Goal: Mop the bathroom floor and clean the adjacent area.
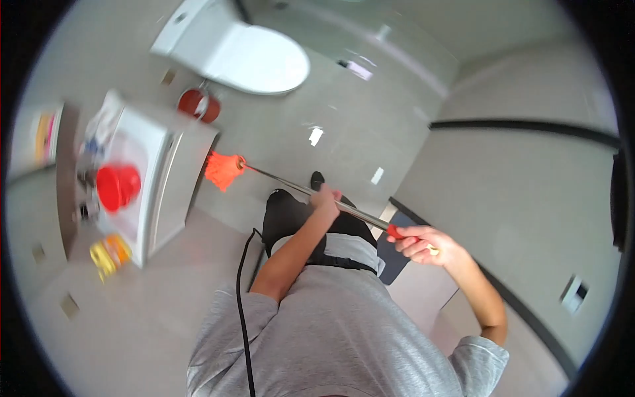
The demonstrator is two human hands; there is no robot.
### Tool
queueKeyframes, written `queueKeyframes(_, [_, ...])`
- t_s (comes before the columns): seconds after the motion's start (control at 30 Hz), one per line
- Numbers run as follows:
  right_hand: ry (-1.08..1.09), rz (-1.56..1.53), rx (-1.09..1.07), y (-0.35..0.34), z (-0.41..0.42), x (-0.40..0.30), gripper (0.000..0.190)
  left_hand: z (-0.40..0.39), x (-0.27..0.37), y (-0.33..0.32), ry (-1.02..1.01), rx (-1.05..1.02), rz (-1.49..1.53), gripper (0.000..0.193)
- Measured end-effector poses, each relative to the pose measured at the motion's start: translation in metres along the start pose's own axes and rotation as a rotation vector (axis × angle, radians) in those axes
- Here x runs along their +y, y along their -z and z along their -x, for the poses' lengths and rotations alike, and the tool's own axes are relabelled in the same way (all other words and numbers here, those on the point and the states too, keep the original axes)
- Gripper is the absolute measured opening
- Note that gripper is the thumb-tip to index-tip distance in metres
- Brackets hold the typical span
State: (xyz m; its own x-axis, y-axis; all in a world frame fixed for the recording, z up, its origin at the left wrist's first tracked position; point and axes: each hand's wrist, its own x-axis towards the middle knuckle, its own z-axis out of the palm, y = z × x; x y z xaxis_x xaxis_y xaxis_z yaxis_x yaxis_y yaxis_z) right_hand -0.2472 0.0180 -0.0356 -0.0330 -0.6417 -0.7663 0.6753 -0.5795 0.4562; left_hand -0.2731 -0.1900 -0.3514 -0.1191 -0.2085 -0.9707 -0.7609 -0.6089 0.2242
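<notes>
A mop with a metal pole (283, 183) reaches slantwise across the floor in front of me. My left hand (325, 199) is closed around the middle of the pole. At the upper end, my right hand (421, 243) grips the red handle (395, 232). The orange mop head (224, 169) lies on the grey floor, close beside the base of the washbasin cabinet (183, 171). Part of its strands may be hidden at the cabinet's edge.
A white toilet (258, 59) and a red-brown bin (199, 105) stand beyond the cabinet. In the white washbasin (154, 149) sits a red bucket (118, 186). A yellow packet (110, 254) is by its edge. A dark mat (397, 255) lies at the doorway. A black cable (241, 297) hangs along me.
</notes>
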Motion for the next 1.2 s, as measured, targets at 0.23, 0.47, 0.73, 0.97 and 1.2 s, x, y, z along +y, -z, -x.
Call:
queueKeyframes(0.23, [0.408,0.003,0.408,0.067,0.137,0.13,0.018,0.136,-0.163,-0.053,0.127,-0.391,-0.837,0.035])
queueKeyframes(0.47, [0.672,-0.276,0.366,0.08,0.077,0.163,0.01,0.116,-0.233,-0.112,0.334,-0.89,-1.211,0.047])
queueKeyframes(0.73, [1.001,-0.665,0.122,0.111,-0.064,0.049,0.01,0.049,-0.111,-0.142,0.582,-1.161,-1.444,0.052])
queueKeyframes(0.97, [1.163,-0.768,-0.048,0.076,-0.077,-0.008,0.011,-0.137,0.091,-0.118,0.293,-0.753,-1.319,0.046])
queueKeyframes(1.2, [1.26,-0.874,0.076,0.045,-0.238,0.048,0.015,-0.095,0.07,-0.092,0.231,-0.71,-1.631,0.044])
